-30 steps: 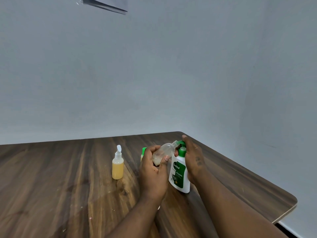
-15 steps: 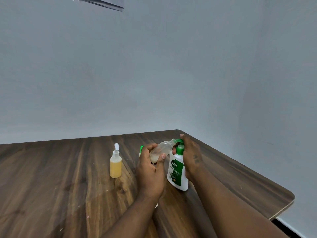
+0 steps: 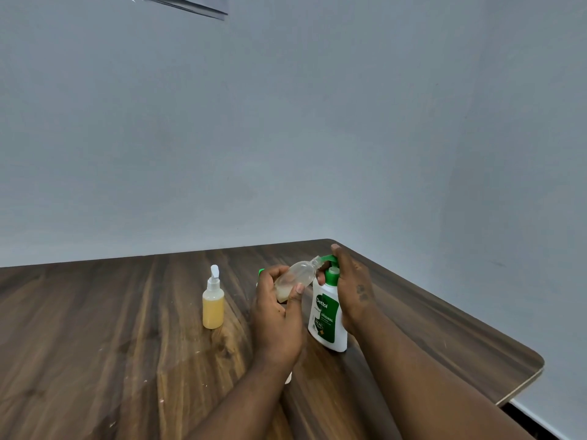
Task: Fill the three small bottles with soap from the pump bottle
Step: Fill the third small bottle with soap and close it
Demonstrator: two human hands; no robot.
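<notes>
Tilted small bottle [image 3: 295, 277] at the spout
Gripped by the left hand [image 3: 276, 315]; right hand [image 3: 352, 287] clasps the pump bottle [image 3: 328, 319]'s head

The white, green-labelled pump bottle [image 3: 327, 319] is standing upright, a small clear bottle [image 3: 295, 277] is tilting with its neck up at the green spout and a little pale soap lying in its low end, and a yellow-filled small bottle [image 3: 213, 308] is standing white-capped off to the left.
</notes>
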